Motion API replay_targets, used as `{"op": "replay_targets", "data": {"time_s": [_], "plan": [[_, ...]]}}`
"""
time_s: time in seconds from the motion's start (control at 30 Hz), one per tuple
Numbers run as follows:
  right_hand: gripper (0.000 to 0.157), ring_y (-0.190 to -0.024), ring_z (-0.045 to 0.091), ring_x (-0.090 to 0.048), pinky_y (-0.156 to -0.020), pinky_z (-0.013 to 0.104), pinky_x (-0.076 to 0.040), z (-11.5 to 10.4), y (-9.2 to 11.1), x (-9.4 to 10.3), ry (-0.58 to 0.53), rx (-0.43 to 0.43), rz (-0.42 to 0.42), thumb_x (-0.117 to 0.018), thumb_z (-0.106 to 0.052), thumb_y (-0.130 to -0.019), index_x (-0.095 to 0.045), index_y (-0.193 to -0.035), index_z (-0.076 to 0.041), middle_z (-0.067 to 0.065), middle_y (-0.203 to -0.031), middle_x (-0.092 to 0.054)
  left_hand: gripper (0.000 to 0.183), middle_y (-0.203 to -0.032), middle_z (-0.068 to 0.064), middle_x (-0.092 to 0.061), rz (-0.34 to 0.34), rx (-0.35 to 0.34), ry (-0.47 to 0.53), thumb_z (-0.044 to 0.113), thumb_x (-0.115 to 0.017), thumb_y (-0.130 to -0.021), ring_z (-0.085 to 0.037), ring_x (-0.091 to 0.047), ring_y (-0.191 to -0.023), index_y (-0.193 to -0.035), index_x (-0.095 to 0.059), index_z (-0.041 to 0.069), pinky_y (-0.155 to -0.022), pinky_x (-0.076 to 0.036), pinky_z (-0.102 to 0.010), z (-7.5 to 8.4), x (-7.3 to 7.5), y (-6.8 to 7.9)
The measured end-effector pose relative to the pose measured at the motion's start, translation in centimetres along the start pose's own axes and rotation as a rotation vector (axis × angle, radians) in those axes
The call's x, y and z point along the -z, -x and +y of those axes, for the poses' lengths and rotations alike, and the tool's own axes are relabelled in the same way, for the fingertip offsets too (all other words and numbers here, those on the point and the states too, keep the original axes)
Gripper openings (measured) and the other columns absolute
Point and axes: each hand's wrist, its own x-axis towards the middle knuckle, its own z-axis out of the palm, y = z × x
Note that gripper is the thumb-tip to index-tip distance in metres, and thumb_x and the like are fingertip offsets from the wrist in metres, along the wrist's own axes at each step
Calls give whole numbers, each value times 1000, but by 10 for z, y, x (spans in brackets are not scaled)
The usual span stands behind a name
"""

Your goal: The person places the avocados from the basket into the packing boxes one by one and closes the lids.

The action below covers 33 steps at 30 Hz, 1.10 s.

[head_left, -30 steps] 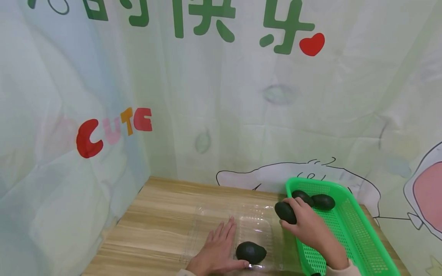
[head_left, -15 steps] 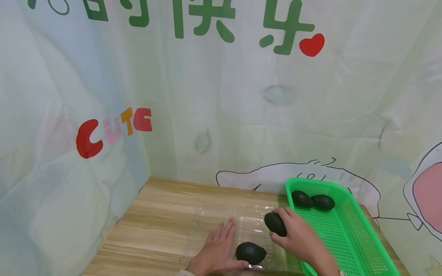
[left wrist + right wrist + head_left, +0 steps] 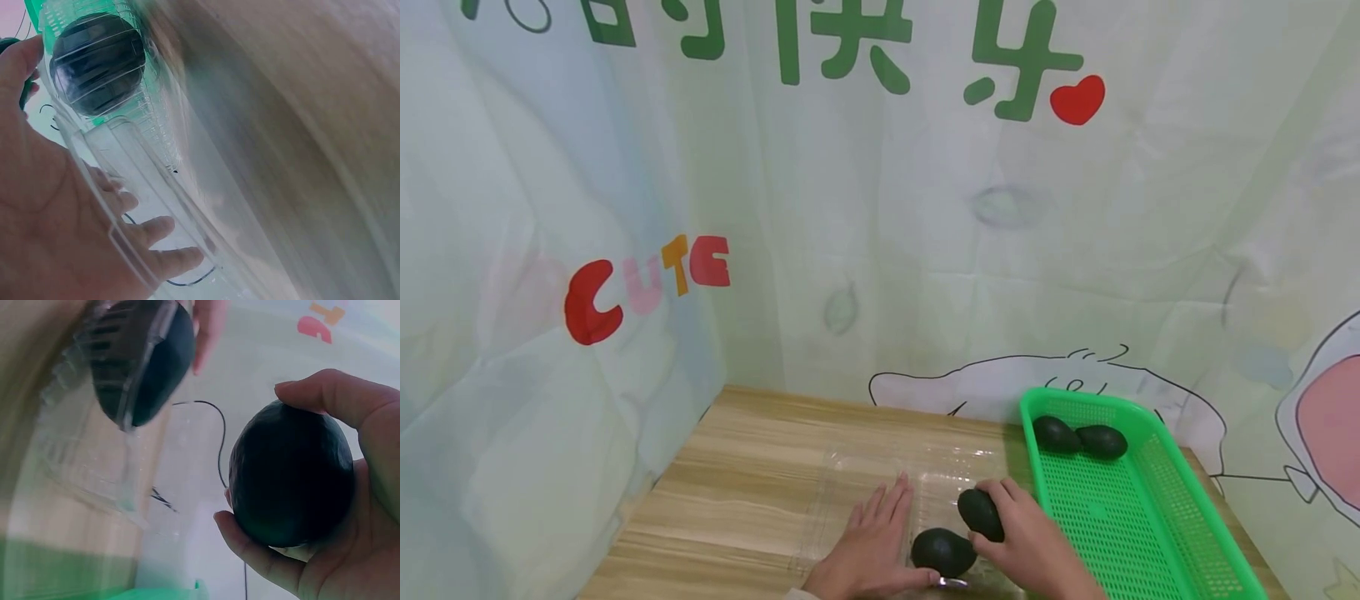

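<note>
My right hand (image 3: 1028,542) grips a dark avocado (image 3: 980,513) above the right part of a clear plastic clamshell box (image 3: 942,482). Another dark avocado (image 3: 943,552) lies inside that box, near its front end. Fingers spread and straight, my left hand (image 3: 871,537) rests on the box's left part, with the thumb beside the lying avocado. The left wrist view shows the palm against the clear plastic wall (image 3: 144,150), and an avocado (image 3: 97,65) through it. From the right wrist view, thumb and fingers curl round the held avocado (image 3: 290,475), apart from the other one.
To the right stands a green perforated basket (image 3: 1183,508) with two avocados (image 3: 1056,435) at its far end. The wooden table (image 3: 737,483) meets a printed cloth backdrop (image 3: 865,208) at the back and left.
My right hand has carried the avocado from the basket's left rim leftward and toward me, over the plastic box. The left hand has stayed in place.
</note>
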Motion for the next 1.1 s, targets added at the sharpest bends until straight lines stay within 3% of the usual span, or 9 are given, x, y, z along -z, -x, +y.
{"op": "replay_targets", "data": {"time_s": [0.47, 0.77, 1.1], "plan": [[56, -84, 16, -52, -65, 37, -47, 3, 2, -20, -45, -48, -63, -77, -38, -76, -54, -121, -15, 0, -103, -53, 115, -162, -6, -13, -8, -2, -29, 85, -48, -71, -39, -26, -141, -154, -17, 11, -104, -29, -65, 3, 2, 2], [58, -90, 20, -56, -67, 39, -48, -1, 4, -30, 24, -125, 7, -75, -47, -75, -56, -118, -13, 5, -102, -59, 118, -162, -5, -9, -42, 14, -24, 89, -42, -69, -36, -22, -144, -154, -16, 11, -107, -26, -64, 0, 1, -3], [53, -77, 15, -51, -62, 34, -46, 4, 3, -37, 27, -93, 64, -76, -43, -76, -57, -114, -10, 5, -101, -48, 117, -162, -5, -11, -20, 4, -28, 87, -46, -70, -36, -24, -143, -154, -18, 11, -107, -27, -63, -1, 0, -3]]}}
